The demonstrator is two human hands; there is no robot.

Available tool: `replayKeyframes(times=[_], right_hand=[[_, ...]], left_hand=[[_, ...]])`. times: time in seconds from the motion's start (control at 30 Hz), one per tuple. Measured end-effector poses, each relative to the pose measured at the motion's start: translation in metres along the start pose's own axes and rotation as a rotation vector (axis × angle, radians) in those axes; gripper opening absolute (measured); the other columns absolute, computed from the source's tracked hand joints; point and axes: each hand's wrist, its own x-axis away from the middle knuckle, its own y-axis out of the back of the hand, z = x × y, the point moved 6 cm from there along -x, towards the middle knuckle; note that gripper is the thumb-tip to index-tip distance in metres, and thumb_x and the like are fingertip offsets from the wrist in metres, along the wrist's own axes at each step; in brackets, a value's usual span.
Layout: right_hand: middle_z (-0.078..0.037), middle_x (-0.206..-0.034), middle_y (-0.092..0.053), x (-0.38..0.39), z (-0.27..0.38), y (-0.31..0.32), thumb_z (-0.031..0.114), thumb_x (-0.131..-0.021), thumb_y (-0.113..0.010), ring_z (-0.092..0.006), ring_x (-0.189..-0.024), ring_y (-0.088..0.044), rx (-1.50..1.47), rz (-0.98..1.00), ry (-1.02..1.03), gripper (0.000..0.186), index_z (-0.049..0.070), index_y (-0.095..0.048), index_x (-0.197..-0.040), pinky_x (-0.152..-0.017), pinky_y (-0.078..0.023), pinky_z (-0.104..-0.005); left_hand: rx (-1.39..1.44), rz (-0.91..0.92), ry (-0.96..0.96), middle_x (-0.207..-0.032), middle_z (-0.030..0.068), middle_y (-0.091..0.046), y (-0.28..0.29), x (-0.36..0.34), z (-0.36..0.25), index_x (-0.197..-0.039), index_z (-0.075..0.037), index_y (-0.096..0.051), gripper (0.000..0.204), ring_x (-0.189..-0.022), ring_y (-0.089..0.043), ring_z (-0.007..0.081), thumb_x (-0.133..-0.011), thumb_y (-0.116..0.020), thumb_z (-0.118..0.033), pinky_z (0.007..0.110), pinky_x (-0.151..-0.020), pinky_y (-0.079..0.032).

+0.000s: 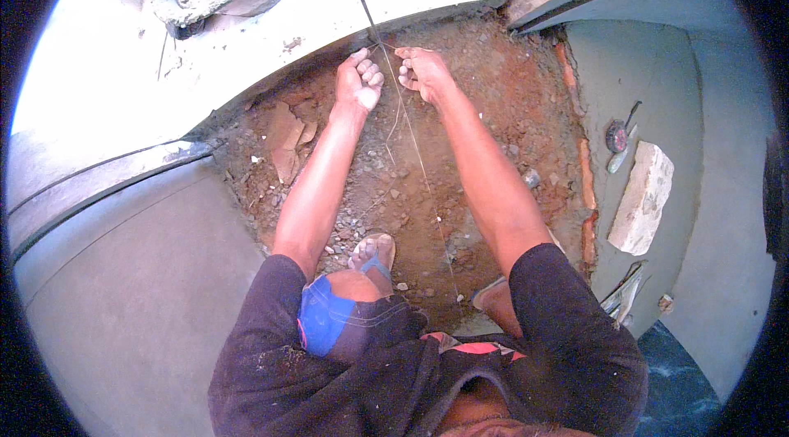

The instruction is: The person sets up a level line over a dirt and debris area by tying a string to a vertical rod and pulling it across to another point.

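"Head view: state the pose of each hand."

"Both forearms extend away from the body and converge. The left hand is curled nearly closed, fingers folded toward the palm. The right hand is just beside it, thumb and forefinger pinched, remaining fingers loosely bent. Both have hold of a thin line at the fingertips."

"List surrounding items and obstructions."

"Dark rod: beyond the left hand, slanting down toward the gap between the hands. Pale slab: its edge crosses just beyond both hands. Flat reddish fragments: left of the left hand. Brick edging, then a white block: well to the right of the right hand. Sandalled foot: bodyward of the left hand."

"Give the line's location and axis."

"It starts between the hands, above the soil. Its long axis points from the fingertips toward the body, leaning to the right hand's side."
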Motion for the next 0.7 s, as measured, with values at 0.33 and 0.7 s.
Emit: replayKeyframes(times=[0.33, 0.7], right_hand=[[-0.001, -0.073, -0.061, 0.004, 0.014, -0.016, 0.007, -0.089, -0.053, -0.0078, -0.058, -0.051, 0.156, -0.016, 0.218, 0.011, 0.007, -0.059, -0.098, -0.051, -0.045, -0.0247], [-0.006, -0.073, -0.069, 0.026, 0.023, -0.040, 0.015, -0.086, -0.062, -0.0112, -0.069, -0.063, 0.605, -0.071, 0.400, 0.017, 0.000, -0.070, -0.084, -0.060, -0.048, -0.0280]], left_hand=[[-0.182, -0.017, 0.026, -0.049, -0.0053, -0.025, 0.015, 0.039, 0.002, -0.072, -0.014, -0.043, 0.019, -0.040, -0.024, 0.0108, -0.088, -0.051, -0.021, 0.027, -0.037, -0.020], [-0.444, 0.049, -0.104, -0.071, -0.0023, -0.051, 0.003, 0.060, 0.018, -0.084, -0.014, -0.051, 0.015, -0.060, -0.046, 0.0121, -0.091, -0.049, -0.027, 0.028, -0.055, -0.035]])
